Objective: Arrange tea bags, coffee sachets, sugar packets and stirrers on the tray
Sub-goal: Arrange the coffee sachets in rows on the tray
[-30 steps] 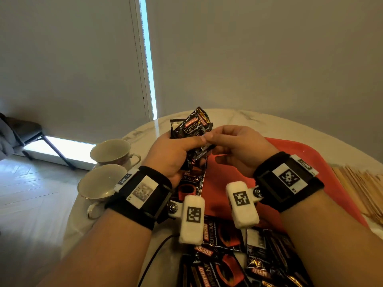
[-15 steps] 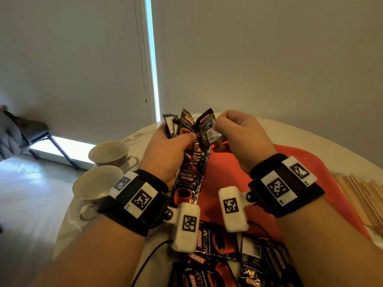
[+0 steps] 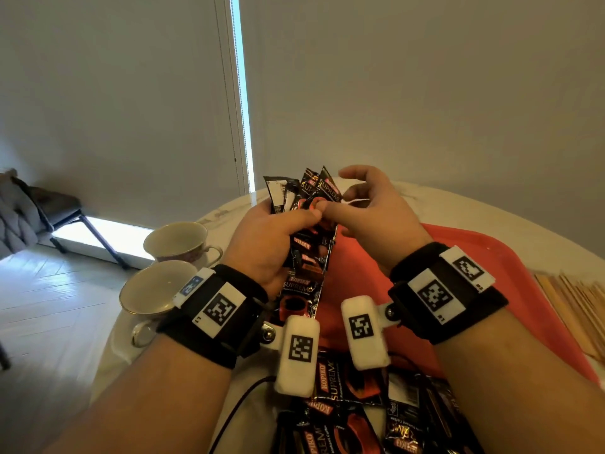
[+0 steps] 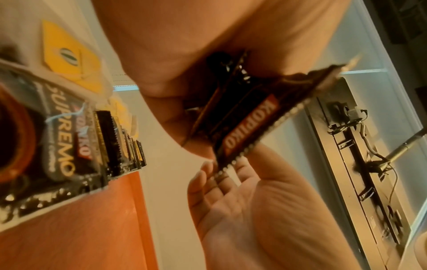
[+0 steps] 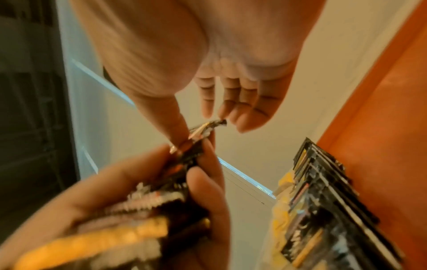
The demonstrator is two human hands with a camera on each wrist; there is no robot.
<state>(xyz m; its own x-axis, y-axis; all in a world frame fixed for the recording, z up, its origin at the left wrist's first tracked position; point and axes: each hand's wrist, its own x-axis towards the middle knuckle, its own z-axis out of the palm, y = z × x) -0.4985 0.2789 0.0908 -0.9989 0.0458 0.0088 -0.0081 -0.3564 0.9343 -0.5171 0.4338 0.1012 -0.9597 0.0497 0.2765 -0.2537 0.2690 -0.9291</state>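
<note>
My left hand (image 3: 278, 231) grips a fanned bunch of black Kopiko coffee sachets (image 3: 307, 204), held upright above the left end of the red tray (image 3: 474, 257). The left wrist view shows the bunch (image 4: 249, 120) clamped between thumb and fingers. My right hand (image 3: 370, 208) is beside the fan with fingers loosely spread; its thumb touches the top sachet next to my left thumb. In the right wrist view, the right fingers (image 5: 231, 98) stand straight behind the sachet tips (image 5: 208, 127). More sachets (image 3: 343, 385) lie overlapped at the tray's near edge.
Two empty teacups (image 3: 176, 240) (image 3: 154, 290) stand at the table's left edge. Wooden stirrers (image 3: 576, 309) lie right of the tray. Yellow tea bags (image 4: 67, 54) lie beyond the loose sachets. A black cable (image 3: 242, 398) runs under my left wrist. A chair (image 3: 49, 208) stands on the floor at left.
Both hands rose with the sachets, which are now more fanned. My right hand has let go of the sachet it pinched and spread its fingers; only the thumb still touches.
</note>
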